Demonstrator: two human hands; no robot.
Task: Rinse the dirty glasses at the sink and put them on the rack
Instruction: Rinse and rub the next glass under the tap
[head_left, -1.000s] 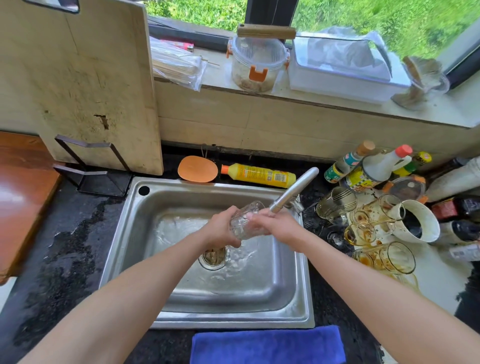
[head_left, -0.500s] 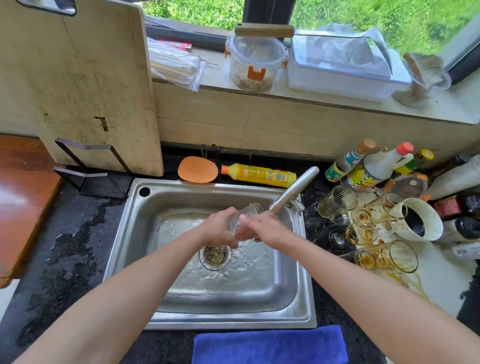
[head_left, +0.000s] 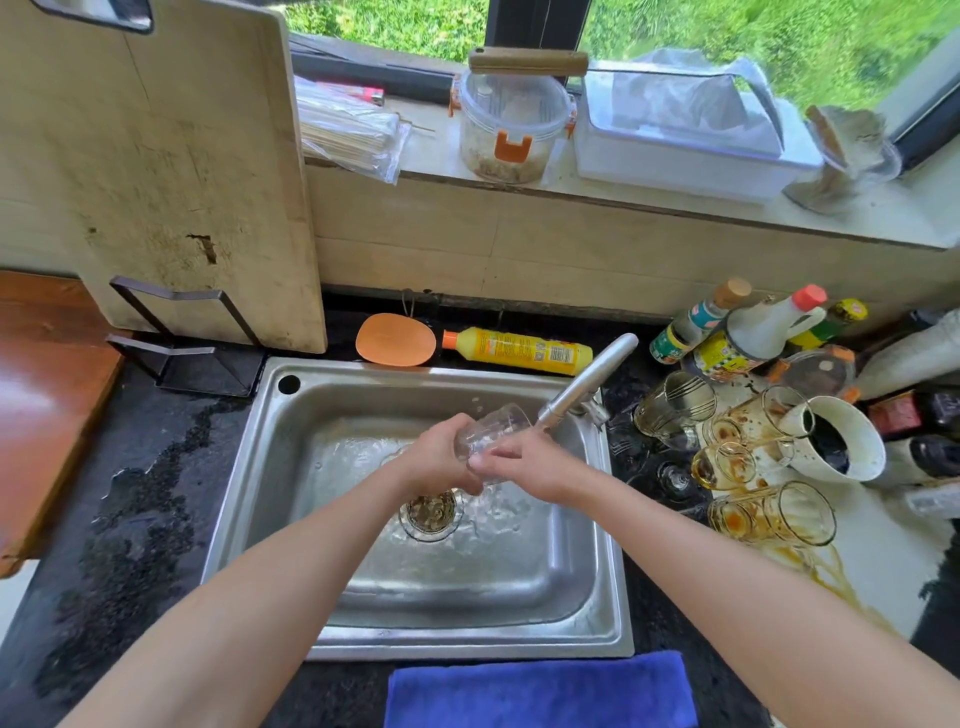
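Note:
Over the steel sink (head_left: 582, 631) I hold a clear glass (head_left: 496, 428) tilted under the tap spout (head_left: 587, 382). My left hand (head_left: 441, 460) grips its side and my right hand (head_left: 524, 462) grips its lower end; both touch it. Water runs over the drain (head_left: 430, 514). Several dirty amber-stained glasses (head_left: 748, 452) lie and stand on the counter right of the sink, one (head_left: 774, 514) on its side beside a brown spill. A black metal rack (head_left: 182, 338) stands left of the sink, holding a cutting board (head_left: 156, 156).
A white mug (head_left: 836, 441) and sauce bottles (head_left: 748, 332) crowd the right counter. A yellow soap bottle (head_left: 519, 351) and orange scrubber (head_left: 395, 339) lie behind the sink. A blue cloth (head_left: 540, 691) lies at the front edge. The left counter is wet.
Both hands have kept hold of the glass under the tap, shifting it slightly and turning it; the right hand's grip has moved a little along the glass.

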